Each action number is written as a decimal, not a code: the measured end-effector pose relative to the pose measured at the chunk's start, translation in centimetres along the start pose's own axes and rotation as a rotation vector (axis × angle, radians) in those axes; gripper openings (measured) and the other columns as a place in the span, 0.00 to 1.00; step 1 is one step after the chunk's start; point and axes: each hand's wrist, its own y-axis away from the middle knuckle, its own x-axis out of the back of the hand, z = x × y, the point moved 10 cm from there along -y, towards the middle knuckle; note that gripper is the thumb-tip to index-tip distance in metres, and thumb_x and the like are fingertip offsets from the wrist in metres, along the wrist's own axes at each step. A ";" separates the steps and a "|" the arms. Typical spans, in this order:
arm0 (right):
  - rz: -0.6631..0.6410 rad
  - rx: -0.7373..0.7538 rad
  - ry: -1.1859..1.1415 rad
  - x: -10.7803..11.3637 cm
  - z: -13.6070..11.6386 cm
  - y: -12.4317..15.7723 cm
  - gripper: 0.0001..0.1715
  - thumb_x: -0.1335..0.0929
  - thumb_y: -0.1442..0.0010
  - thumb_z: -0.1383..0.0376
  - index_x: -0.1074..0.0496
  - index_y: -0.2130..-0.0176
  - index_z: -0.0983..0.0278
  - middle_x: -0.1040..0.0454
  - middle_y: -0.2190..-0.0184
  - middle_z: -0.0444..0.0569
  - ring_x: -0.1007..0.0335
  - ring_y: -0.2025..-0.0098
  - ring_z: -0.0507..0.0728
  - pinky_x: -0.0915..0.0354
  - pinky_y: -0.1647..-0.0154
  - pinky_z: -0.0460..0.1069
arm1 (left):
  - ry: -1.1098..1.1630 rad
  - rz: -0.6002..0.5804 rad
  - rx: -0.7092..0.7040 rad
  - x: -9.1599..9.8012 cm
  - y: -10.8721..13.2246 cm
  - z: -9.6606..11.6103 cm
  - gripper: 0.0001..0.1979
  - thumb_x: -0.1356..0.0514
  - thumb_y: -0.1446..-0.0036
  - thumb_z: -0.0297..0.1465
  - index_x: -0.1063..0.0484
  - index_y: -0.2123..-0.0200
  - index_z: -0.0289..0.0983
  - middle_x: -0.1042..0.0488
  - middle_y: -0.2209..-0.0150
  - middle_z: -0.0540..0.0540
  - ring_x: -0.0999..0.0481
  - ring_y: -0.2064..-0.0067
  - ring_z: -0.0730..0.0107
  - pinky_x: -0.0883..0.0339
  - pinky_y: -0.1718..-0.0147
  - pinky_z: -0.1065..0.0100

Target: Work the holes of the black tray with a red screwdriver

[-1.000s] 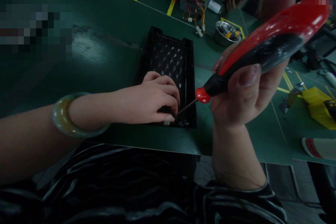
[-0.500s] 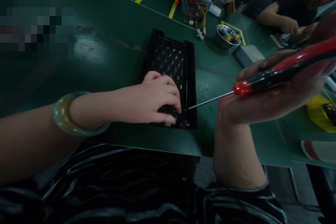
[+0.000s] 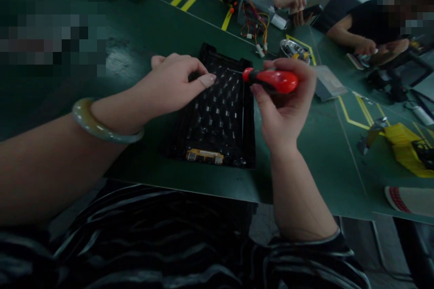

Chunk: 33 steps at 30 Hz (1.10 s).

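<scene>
The near end of the black frame (image 3: 217,113) lies uncovered now, its orange circuit board (image 3: 196,152) showing below and to the left of the right-hand grip; a moment ago the left hand (image 3: 178,83) lay across it. That hand, a bangle (image 3: 101,130) at its wrist, has gone up to the frame's left side, thumb and forefinger bent close together; I cannot tell whether it pinches anything. The right hand (image 3: 290,108) grasps the handle of a red-and-black screwdriver (image 3: 280,82) at the frame's right edge. Before, the shaft slanted down to the near right corner; now the screwdriver looks almost level, its long axis crosswise, butt to the right, thin shaft pointing left over the frame's far half, towards the left thumb. The frame rests on the green table (image 3: 305,180), its own length running away from the person. Past the grip sit a metal bowl (image 3: 285,47) and some coloured cables (image 3: 257,27); farther off, a co-worker's hand (image 3: 290,1) holds a dark object (image 3: 313,11).
</scene>
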 end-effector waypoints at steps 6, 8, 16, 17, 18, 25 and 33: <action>-0.246 0.048 0.064 -2.4 -0.2 0.4 0.18 0.32 0.34 0.74 0.25 0.49 0.57 0.21 0.46 0.49 0.25 0.39 0.58 0.27 0.34 0.58 | -0.022 -0.023 0.097 -1.2 -0.2 -1.5 0.23 0.38 0.30 0.41 0.26 0.37 0.36 0.29 0.36 0.36 0.39 0.29 0.33 0.53 0.29 0.30; -0.293 0.017 0.097 -2.8 0.2 0.4 0.18 0.31 0.36 0.75 0.24 0.50 0.58 0.22 0.47 0.50 0.25 0.39 0.59 0.28 0.34 0.58 | -0.017 -0.031 0.106 -1.7 -0.2 -1.7 0.27 0.38 0.30 0.41 0.29 0.33 0.37 0.30 0.33 0.36 0.40 0.28 0.32 0.52 0.29 0.30; -0.650 -0.141 0.229 -5.5 0.4 2.2 0.18 0.25 0.35 0.57 0.24 0.47 0.58 0.25 0.41 0.52 0.24 0.40 0.62 0.28 0.36 0.59 | -0.142 -0.065 0.110 -3.3 -0.4 -2.7 0.31 0.40 0.32 0.45 0.33 0.29 0.42 0.33 0.30 0.38 0.38 0.28 0.36 0.41 0.31 0.38; -0.679 -0.156 0.252 -5.7 0.5 2.4 0.20 0.26 0.34 0.54 0.23 0.46 0.58 0.24 0.41 0.52 0.23 0.41 0.62 0.27 0.37 0.60 | -0.149 -0.073 0.110 -3.4 -0.4 -2.7 0.32 0.41 0.32 0.46 0.33 0.29 0.41 0.33 0.30 0.38 0.37 0.28 0.36 0.41 0.31 0.38; -0.700 -0.165 0.270 -5.8 0.5 2.5 0.20 0.27 0.33 0.52 0.23 0.46 0.58 0.24 0.41 0.52 0.22 0.42 0.63 0.27 0.38 0.60 | -0.152 -0.080 0.111 -3.5 -0.4 -2.7 0.32 0.41 0.31 0.46 0.33 0.29 0.41 0.33 0.30 0.37 0.37 0.28 0.37 0.41 0.31 0.38; -0.697 -0.186 0.271 -5.7 1.0 2.4 0.15 0.30 0.29 0.56 0.21 0.47 0.59 0.19 0.44 0.50 0.20 0.44 0.62 0.27 0.41 0.58 | -0.070 -0.082 0.119 -3.8 -0.5 -2.8 0.36 0.39 0.33 0.44 0.38 0.27 0.36 0.40 0.27 0.32 0.40 0.25 0.39 0.45 0.27 0.37; -0.608 -0.405 0.241 -4.7 3.0 2.2 0.18 0.35 0.26 0.56 0.20 0.44 0.53 0.13 0.54 0.46 0.17 0.56 0.58 0.28 0.52 0.54 | 0.080 -0.044 0.159 -3.7 -1.0 -4.4 0.36 0.41 0.31 0.45 0.42 0.25 0.39 0.37 0.26 0.32 0.39 0.25 0.40 0.48 0.26 0.37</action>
